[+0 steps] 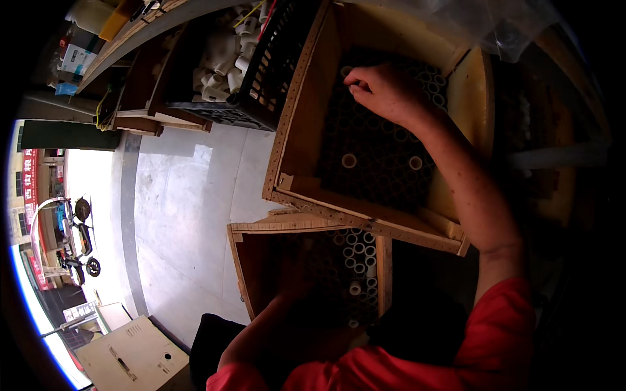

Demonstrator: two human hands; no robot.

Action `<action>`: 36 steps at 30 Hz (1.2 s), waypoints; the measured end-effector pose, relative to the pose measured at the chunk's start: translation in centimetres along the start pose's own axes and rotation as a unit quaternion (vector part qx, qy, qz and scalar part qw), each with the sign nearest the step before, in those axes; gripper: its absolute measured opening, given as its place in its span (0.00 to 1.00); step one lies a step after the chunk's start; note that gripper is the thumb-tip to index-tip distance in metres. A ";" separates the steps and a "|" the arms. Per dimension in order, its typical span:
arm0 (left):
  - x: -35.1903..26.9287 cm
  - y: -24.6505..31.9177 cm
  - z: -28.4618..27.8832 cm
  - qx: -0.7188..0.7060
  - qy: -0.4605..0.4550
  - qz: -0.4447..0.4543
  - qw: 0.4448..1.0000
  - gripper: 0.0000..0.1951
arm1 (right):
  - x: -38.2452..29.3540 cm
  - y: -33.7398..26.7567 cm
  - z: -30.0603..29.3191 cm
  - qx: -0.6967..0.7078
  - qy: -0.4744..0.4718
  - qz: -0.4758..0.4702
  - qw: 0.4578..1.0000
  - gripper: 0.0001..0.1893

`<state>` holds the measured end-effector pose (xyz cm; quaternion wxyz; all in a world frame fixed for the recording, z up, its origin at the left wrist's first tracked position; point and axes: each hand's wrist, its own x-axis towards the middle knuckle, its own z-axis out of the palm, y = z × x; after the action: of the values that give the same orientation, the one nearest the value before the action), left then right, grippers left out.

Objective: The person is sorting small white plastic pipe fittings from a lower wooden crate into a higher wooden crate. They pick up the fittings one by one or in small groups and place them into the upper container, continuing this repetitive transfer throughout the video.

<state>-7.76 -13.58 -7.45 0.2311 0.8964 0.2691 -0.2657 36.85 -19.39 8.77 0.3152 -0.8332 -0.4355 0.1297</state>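
Note:
My right hand (379,92) reaches into the upper wooden box (297,93), its fingers bent and pinched at a short white plastic tube fitting (347,71). Rows of similar fittings stand on end in that box, mostly in deep shadow. Two of them, a left fitting (349,161) and a right fitting (415,162), show brighter than those around them. My left hand (295,286) is down inside the lower wooden box (288,226), too dark to show its fingers or anything in them. White fittings (359,248) line the right side of that box.
A black plastic crate (266,78) of loose white fittings (215,78) stands left of the upper box. Clear plastic sheeting (513,29) hangs at the upper right. Pale floor (186,195) runs towards a bright doorway, with a parked two-wheeler (78,239) outside. A beige metal cabinet (134,354) is at lower left.

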 end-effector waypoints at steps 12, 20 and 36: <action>-1.0 2.2 2.7 0.034 0.079 -0.007 0.996 0.53 | 0.1 0.2 -0.1 -0.019 -0.003 -0.024 1.000 0.11; -0.1 0.5 3.9 0.000 0.058 0.012 0.998 0.44 | 0.1 0.0 -0.2 0.006 0.013 -0.036 0.999 0.09; 1.0 0.7 7.9 -0.026 0.072 -0.020 0.997 0.33 | 0.0 0.7 -0.2 -0.027 0.002 -0.052 0.998 0.11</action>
<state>-9.39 -18.10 -13.82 0.2288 0.9013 0.3101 -0.1978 37.41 -19.72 8.47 0.2997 -0.8178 -0.4812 0.0997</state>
